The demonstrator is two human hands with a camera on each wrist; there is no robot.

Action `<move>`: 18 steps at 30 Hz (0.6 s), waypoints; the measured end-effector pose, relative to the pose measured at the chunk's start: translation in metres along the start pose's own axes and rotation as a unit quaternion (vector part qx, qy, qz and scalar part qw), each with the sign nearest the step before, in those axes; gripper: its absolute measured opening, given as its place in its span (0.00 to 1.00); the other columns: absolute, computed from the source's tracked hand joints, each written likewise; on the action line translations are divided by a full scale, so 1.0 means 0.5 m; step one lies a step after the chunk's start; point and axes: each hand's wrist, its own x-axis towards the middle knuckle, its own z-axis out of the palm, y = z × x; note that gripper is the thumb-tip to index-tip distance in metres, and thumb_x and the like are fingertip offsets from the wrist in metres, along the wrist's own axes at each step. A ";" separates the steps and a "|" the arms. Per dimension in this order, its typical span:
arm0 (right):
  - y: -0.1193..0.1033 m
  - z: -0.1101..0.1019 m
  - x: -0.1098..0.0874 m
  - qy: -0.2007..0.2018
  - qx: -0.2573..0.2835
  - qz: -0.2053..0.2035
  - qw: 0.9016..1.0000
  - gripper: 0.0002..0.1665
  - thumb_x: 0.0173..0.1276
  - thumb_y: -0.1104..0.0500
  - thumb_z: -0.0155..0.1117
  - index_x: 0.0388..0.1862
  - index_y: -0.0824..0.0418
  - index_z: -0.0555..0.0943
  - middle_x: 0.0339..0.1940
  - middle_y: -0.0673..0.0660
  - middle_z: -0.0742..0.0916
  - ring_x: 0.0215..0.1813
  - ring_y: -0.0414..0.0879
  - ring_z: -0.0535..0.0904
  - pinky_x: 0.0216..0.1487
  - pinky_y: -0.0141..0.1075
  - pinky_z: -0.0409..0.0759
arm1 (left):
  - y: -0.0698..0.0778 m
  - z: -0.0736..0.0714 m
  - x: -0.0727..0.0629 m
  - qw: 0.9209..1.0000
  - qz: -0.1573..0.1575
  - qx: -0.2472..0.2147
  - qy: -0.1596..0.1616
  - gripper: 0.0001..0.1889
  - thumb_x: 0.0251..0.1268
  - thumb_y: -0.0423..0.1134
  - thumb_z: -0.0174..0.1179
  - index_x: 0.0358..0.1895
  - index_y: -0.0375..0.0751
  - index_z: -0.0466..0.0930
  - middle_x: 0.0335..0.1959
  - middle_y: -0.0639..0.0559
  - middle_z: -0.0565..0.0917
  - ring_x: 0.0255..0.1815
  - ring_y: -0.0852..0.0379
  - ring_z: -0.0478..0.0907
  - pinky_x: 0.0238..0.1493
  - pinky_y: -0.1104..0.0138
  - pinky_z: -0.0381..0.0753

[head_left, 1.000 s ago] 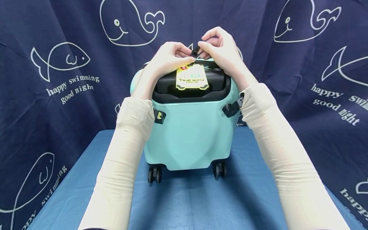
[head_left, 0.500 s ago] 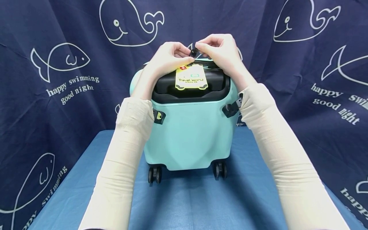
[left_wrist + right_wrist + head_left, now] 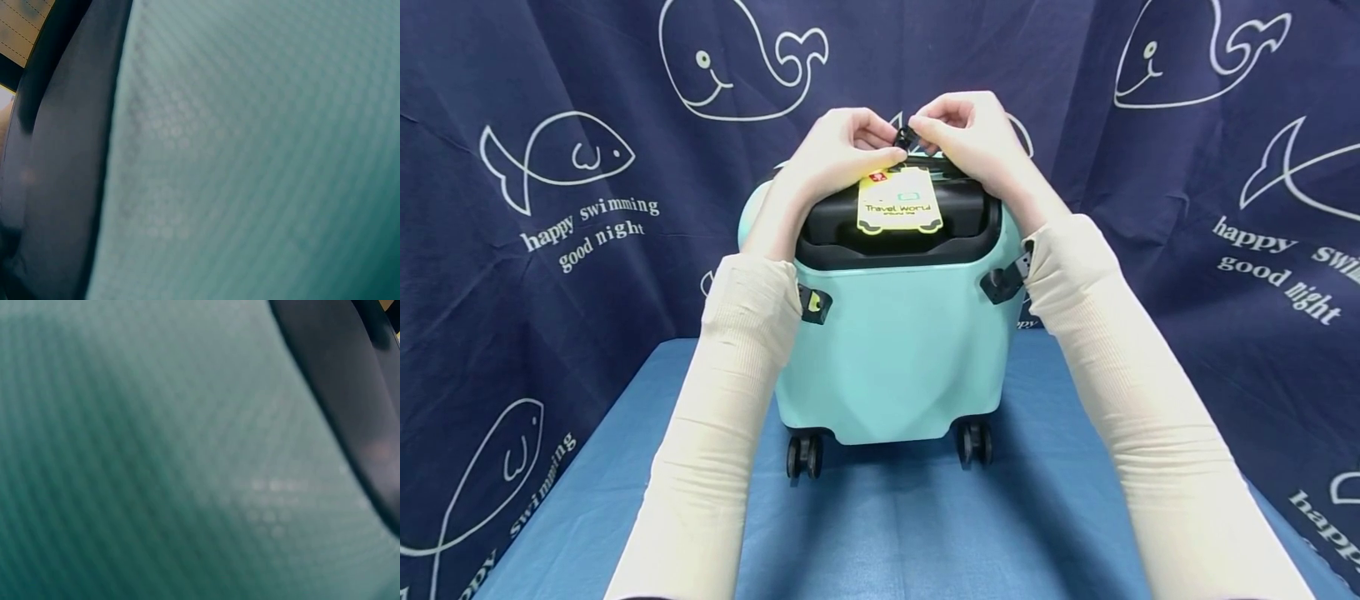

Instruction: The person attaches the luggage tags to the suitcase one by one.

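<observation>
A mint-green suitcase (image 3: 895,350) stands upright on its wheels. From its black top handle hangs a yellow luggage tag (image 3: 898,204) printed "Travel World". Above the tag, a small black strap (image 3: 905,138) with a buckle shows between both hands. My left hand (image 3: 838,152) pinches the strap from the left, thumb right over the tag's top edge. My right hand (image 3: 981,137) pinches the strap's other end between thumb and forefinger, its tip hidden by the fingers. In the left wrist view the tag's lined back (image 3: 25,25) shows at the corner. Neither wrist view shows the pinch.
A blue cloth (image 3: 880,533) covers the table under the suitcase. Behind it hangs a navy curtain (image 3: 587,50) with white whale and fish drawings. The suitcase's ribbed shell (image 3: 187,450) fills most of the right wrist view, with dark trim (image 3: 340,362) along one side.
My right hand has come down and slightly left, closer to my left hand. The strap end that stuck up between them now shows less. Left hand, tag and suitcase stay nearly still.
</observation>
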 end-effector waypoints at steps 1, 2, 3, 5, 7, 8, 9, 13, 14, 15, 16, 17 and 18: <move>0.000 0.000 0.000 -0.003 -0.002 0.001 1.000 0.06 0.65 0.59 0.61 0.32 0.61 0.82 0.18 0.43 0.79 0.26 0.37 0.74 0.31 0.27 0.68 | -0.001 0.000 0.000 1.000 0.001 -0.001 0.001 0.18 0.59 0.45 0.63 0.50 0.39 0.78 0.42 0.50 0.83 0.40 0.64 0.79 0.48 0.76 0.73; 0.000 0.000 0.000 -0.005 -0.005 0.002 1.000 0.07 0.65 0.59 0.60 0.33 0.61 0.82 0.18 0.43 0.79 0.26 0.37 0.74 0.32 0.27 0.68 | -0.001 0.000 -0.001 1.000 0.001 -0.003 0.002 0.19 0.59 0.45 0.63 0.50 0.39 0.77 0.42 0.50 0.83 0.40 0.63 0.79 0.48 0.76 0.73; 0.000 0.001 0.000 -0.007 -0.008 0.003 1.000 0.07 0.66 0.59 0.60 0.34 0.62 0.82 0.18 0.43 0.79 0.26 0.37 0.74 0.32 0.27 0.68 | -0.002 0.000 -0.001 1.000 0.001 -0.005 0.003 0.19 0.59 0.45 0.63 0.50 0.39 0.77 0.43 0.50 0.82 0.40 0.63 0.79 0.48 0.76 0.73; -0.001 0.000 0.000 -0.012 -0.012 0.006 1.000 0.08 0.66 0.58 0.60 0.34 0.62 0.82 0.18 0.42 0.79 0.27 0.37 0.74 0.33 0.28 0.68 | -0.002 0.000 -0.001 1.000 0.002 -0.008 0.005 0.19 0.59 0.45 0.63 0.50 0.38 0.76 0.43 0.50 0.82 0.40 0.63 0.79 0.48 0.76 0.74; -0.001 0.000 0.000 -0.017 -0.013 0.007 1.000 0.08 0.66 0.58 0.59 0.35 0.62 0.82 0.19 0.42 0.79 0.27 0.38 0.74 0.33 0.28 0.68 | -0.002 0.000 -0.001 1.000 0.003 -0.011 0.007 0.19 0.59 0.44 0.63 0.50 0.38 0.76 0.43 0.49 0.82 0.41 0.63 0.79 0.48 0.76 0.74; -0.001 -0.001 0.000 -0.019 -0.014 0.007 1.000 0.08 0.66 0.58 0.59 0.35 0.62 0.82 0.19 0.43 0.79 0.28 0.38 0.74 0.33 0.28 0.68 | -0.002 0.000 -0.002 1.000 0.003 -0.012 0.008 0.19 0.59 0.44 0.63 0.50 0.38 0.76 0.43 0.49 0.82 0.41 0.63 0.79 0.48 0.76 0.74; -0.001 0.000 0.000 -0.021 -0.014 0.007 1.000 0.08 0.66 0.58 0.59 0.35 0.62 0.82 0.19 0.43 0.79 0.28 0.39 0.74 0.33 0.28 0.68 | -0.002 0.000 -0.002 1.000 0.003 -0.012 0.008 0.19 0.59 0.44 0.63 0.50 0.38 0.76 0.43 0.49 0.81 0.41 0.63 0.79 0.48 0.76 0.74; -0.001 0.001 0.002 -0.033 -0.012 0.002 0.999 0.06 0.67 0.58 0.58 0.33 0.60 0.80 0.20 0.44 0.78 0.28 0.40 0.73 0.32 0.29 0.67 | -0.002 0.000 -0.003 1.000 0.002 -0.012 0.009 0.19 0.59 0.44 0.63 0.50 0.39 0.76 0.43 0.50 0.81 0.41 0.63 0.79 0.48 0.75 0.74; -0.002 0.001 0.002 -0.035 -0.012 0.001 0.999 0.06 0.67 0.59 0.58 0.32 0.59 0.79 0.20 0.45 0.78 0.27 0.39 0.73 0.32 0.29 0.67 | -0.002 0.000 -0.003 1.000 0.002 -0.011 0.009 0.19 0.59 0.44 0.63 0.50 0.39 0.75 0.43 0.50 0.81 0.41 0.63 0.79 0.48 0.75 0.74; -0.002 0.001 0.002 -0.039 -0.013 0.001 0.999 0.06 0.67 0.59 0.58 0.32 0.58 0.79 0.21 0.45 0.78 0.27 0.39 0.72 0.32 0.29 0.67 | -0.002 0.000 -0.003 1.000 0.001 -0.011 0.008 0.19 0.59 0.44 0.63 0.50 0.39 0.75 0.43 0.50 0.81 0.41 0.63 0.79 0.48 0.75 0.74; -0.002 0.001 0.002 -0.042 -0.012 0.001 0.999 0.05 0.67 0.59 0.58 0.31 0.57 0.78 0.21 0.45 0.78 0.27 0.39 0.72 0.31 0.29 0.67 | -0.002 0.000 -0.004 1.000 0.001 -0.009 0.008 0.19 0.59 0.44 0.63 0.50 0.39 0.75 0.43 0.50 0.81 0.41 0.63 0.78 0.48 0.75 0.73; -0.002 0.001 0.002 -0.045 -0.012 0.003 0.999 0.05 0.67 0.59 0.58 0.30 0.56 0.77 0.21 0.45 0.78 0.26 0.39 0.72 0.32 0.29 0.67 | -0.002 0.000 -0.004 1.000 0.001 -0.009 0.007 0.19 0.59 0.44 0.63 0.50 0.39 0.75 0.43 0.50 0.81 0.41 0.63 0.78 0.48 0.76 0.73; -0.002 0.001 0.002 -0.048 -0.010 0.007 0.999 0.05 0.67 0.59 0.58 0.30 0.56 0.77 0.21 0.45 0.78 0.26 0.39 0.72 0.32 0.29 0.67 | -0.001 0.000 -0.004 1.000 0.001 -0.009 0.007 0.19 0.59 0.44 0.63 0.50 0.39 0.75 0.43 0.50 0.81 0.41 0.63 0.78 0.48 0.75 0.73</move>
